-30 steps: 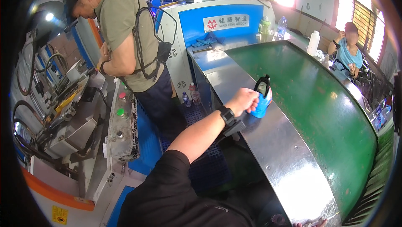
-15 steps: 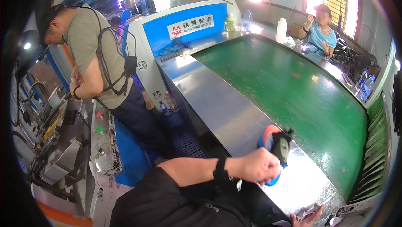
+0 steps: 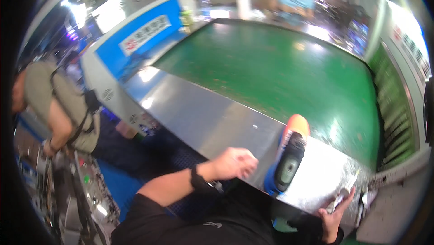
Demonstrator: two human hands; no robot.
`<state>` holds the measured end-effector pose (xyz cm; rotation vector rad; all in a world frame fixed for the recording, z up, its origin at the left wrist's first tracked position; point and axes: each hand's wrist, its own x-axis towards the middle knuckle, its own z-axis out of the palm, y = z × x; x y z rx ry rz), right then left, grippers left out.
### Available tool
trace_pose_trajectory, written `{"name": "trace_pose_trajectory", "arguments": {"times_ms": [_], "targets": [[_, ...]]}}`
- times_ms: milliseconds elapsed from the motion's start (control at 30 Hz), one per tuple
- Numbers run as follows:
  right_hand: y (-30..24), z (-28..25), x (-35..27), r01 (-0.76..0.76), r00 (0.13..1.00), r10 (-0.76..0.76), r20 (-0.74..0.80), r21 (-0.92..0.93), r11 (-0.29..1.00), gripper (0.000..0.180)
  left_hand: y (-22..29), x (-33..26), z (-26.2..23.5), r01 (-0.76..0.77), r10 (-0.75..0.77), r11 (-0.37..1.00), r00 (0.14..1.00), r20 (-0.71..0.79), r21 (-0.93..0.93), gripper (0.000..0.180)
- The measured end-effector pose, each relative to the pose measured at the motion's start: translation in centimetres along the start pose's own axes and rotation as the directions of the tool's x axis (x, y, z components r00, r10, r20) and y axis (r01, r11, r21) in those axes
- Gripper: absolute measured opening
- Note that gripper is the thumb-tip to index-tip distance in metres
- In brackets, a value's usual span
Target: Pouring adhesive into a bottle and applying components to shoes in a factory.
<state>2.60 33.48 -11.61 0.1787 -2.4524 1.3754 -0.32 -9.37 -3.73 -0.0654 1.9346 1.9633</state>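
A shoe (image 3: 296, 125) with an orange toe, blue heel and black opening lies on the metal ledge, its toe toward the green surface. Something grey-green shows in its opening. To the left of the shoe, apart from it, is my left hand (image 3: 233, 163), its fingers loosely curled with nothing visible in them. Near the ledge's right end, my right hand (image 3: 335, 213) grips a slim whitish tool (image 3: 342, 195) with a narrow tip. Blur hides what kind it is.
Beyond the metal ledge (image 3: 199, 114) lies a wide green belt (image 3: 271, 68). One person (image 3: 58, 104) bends at machinery on the left; another (image 3: 293, 1) sits across the belt. Bottles (image 3: 244, 6) stand along the far edge. A slatted green curtain (image 3: 400, 114) hangs at right.
My left hand has come off the shoe and moved left. My right hand has come further into view with the slim tool. The view has shifted, and the person at left has moved toward the rim.
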Motion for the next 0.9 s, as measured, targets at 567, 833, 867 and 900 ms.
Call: {"name": "trace_pose_trajectory", "arguments": {"times_ms": [567,833,867,900], "targets": [[-4.4,-2.1,-8.5,-0.348,0.903,0.363,0.231,0.889,0.298,0.136,3.8,17.4,-4.6,-0.189,0.191,0.921,0.981,0.028,0.340,0.032],[-4.1,-2.3,-7.4,-0.311,0.926,0.284,0.249,0.929,0.199,0.134,2.2,24.4,-2.0,0.013,-0.063,0.975,0.973,0.224,0.220,0.033],[-4.1,-2.2,-7.7,-0.290,0.943,0.233,0.238,0.930,0.224,0.132,2.0,24.3,-1.6,-0.027,-0.023,0.977,0.973,0.230,0.213,0.031],[-4.0,-2.0,-7.7,-0.274,0.947,0.239,0.216,0.929,0.248,0.128,1.0,25.4,0.1,-0.007,-0.051,0.974,0.968,0.246,0.228,0.031]]}}
